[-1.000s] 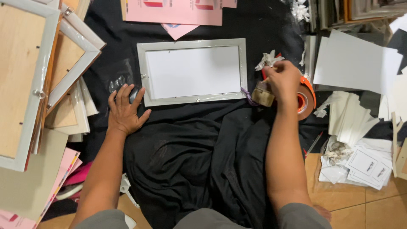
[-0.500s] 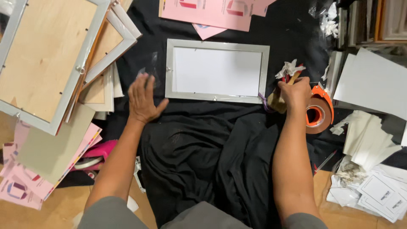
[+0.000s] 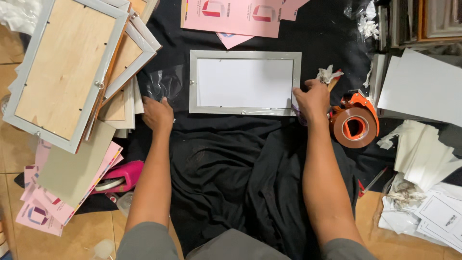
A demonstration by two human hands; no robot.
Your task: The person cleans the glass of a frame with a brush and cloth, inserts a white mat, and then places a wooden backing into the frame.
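- A silver picture frame [image 3: 245, 83] with a white insert lies flat on the black cloth [image 3: 226, 163], between the two hands.
- The right hand [image 3: 313, 98] rests at the frame's lower right corner, fingers bent down onto the edge; whether they pinch anything there I cannot tell.
- The left hand [image 3: 158, 114] lies palm down, fingers loosely spread, on a piece of clear plastic film [image 3: 166, 84] just left of the frame, holding nothing.
- An orange tape dispenser [image 3: 355, 123] sits just beside the right hand, untouched.
- By my reading the frame is filled but not yet wrapped (the film lies beside it, not around it), while a stack of frames [image 3: 72, 72] lies back-up at the left.
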